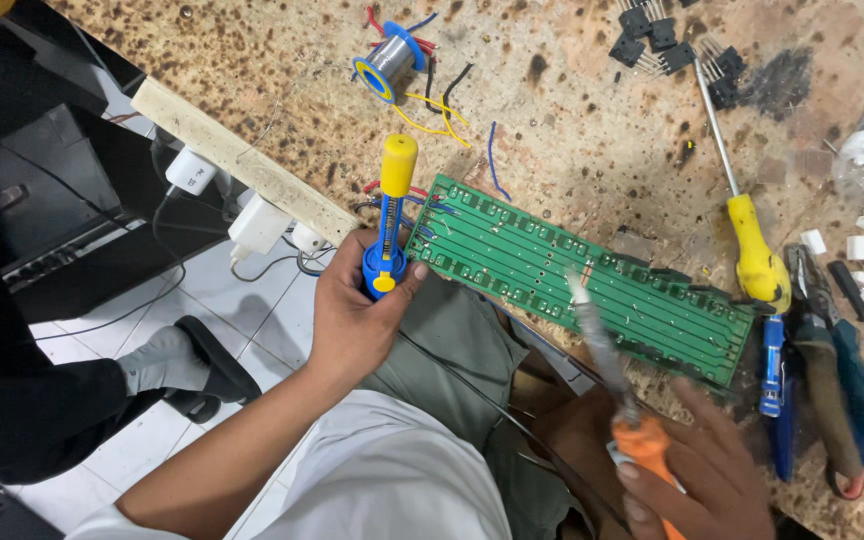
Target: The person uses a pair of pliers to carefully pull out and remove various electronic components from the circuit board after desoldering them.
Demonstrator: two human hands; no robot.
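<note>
Wrapped around the blue-and-yellow solder sucker [388,225], my left hand [352,315] holds it upright at the near-left end of the green circuit board [577,275]. My right hand [697,470] clamps the orange handle of a soldering iron [617,385]; its blurred tip points at the board's middle. That hand is cut off by the frame's bottom edge. Right of the board lie a yellow screwdriver [752,245] and pliers [842,370] on the tabletop [572,120].

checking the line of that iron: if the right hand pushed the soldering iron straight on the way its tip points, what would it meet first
Most likely the green circuit board. The right hand holds the orange-handled soldering iron with its tip aimed up over the board's middle. The tip is blurred, so I cannot tell whether it already touches.
</note>
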